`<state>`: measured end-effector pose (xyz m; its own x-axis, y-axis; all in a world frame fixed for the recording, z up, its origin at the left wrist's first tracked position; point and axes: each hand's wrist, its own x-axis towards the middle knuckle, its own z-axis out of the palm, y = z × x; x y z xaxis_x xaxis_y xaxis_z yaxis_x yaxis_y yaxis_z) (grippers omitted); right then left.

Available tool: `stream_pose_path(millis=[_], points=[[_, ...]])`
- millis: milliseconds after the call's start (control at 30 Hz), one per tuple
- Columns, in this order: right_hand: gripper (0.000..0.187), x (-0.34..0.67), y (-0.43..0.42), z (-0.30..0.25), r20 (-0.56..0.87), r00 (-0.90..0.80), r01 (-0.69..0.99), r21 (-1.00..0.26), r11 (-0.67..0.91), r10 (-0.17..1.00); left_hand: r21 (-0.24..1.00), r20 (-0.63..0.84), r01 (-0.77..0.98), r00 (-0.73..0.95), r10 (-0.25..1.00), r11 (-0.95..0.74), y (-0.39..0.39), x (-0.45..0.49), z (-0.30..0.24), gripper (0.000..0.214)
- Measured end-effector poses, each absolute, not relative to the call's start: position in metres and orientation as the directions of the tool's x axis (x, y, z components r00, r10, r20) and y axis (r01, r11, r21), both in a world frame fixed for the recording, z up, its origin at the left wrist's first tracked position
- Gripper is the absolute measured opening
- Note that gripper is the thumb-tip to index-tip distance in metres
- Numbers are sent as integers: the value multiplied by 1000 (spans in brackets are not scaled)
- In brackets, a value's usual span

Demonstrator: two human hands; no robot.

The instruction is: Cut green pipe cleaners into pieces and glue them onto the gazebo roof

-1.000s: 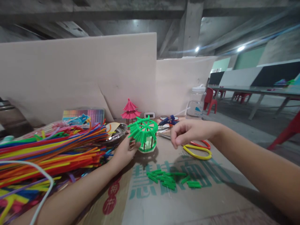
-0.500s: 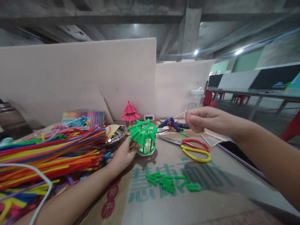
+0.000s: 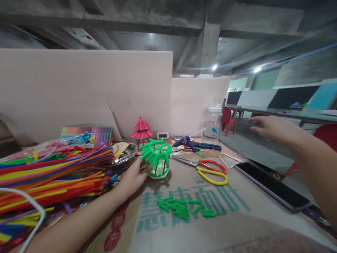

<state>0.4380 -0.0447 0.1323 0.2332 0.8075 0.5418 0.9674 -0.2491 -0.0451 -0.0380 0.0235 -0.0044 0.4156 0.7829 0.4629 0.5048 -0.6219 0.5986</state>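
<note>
My left hand (image 3: 135,176) is closed around the left side of a small green pavilion model (image 3: 159,149). The model has a roof of green pipe-cleaner strips with a spoked ring on top, brown posts and a pale base. My right hand (image 3: 273,127) is raised at the right, away from the table things, its fingers a little apart and slightly blurred. I see nothing in it. Short green pipe-cleaner pieces (image 3: 181,207) lie on the cardboard before the model. Scissors (image 3: 202,168) with red and yellow handles rest to its right.
Behind stand a pink pagoda model (image 3: 141,128), a blue glue gun (image 3: 185,142), pliers (image 3: 207,146) and a clear jar (image 3: 212,124). A heap of coloured pipe cleaners (image 3: 65,175) fills the left. A phone (image 3: 273,184) and thin sticks (image 3: 229,160) lie right.
My right hand has swung right, away from the glue gun, and its fingers have loosened. My left hand stays on the pavilion model. The view has shifted slightly right.
</note>
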Motion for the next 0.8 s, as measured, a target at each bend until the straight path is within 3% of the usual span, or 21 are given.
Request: stream_pose_path(millis=[33,100,200,267,333,467,567,700,800], points=[[22,425,-42,130,481,260,965,-108,-238,838,595,468,506,414,781,-624,23,-38,-4,43],[22,388,-36,121,496,210,973,-187,-132,843,593,473,510,407,782,-624,22,-37,-2,42],[24,322,-30,89,546,23,912,-355,207,837,598,468,514,399,789,-614,19,-37,-2,37],[25,285,-30,60,582,-176,839,-333,431,794,601,468,517,391,793,-609,19,-38,-4,36],[21,261,-32,34,557,-258,813,-316,489,789,610,462,520,379,801,-598,21,-39,-7,36],[25,251,-37,4,624,-436,781,-96,617,648,637,456,449,436,776,-626,26,-38,-14,37],[26,255,-36,-2,585,-522,769,8,639,621,662,454,380,482,749,-646,27,-36,-14,40],[23,253,-33,-5,496,-577,772,70,632,649,620,423,483,458,782,-619,23,-35,-10,34],[22,251,-31,-7,473,-568,781,51,623,674,582,403,548,448,798,-601,20,-35,-8,29]])
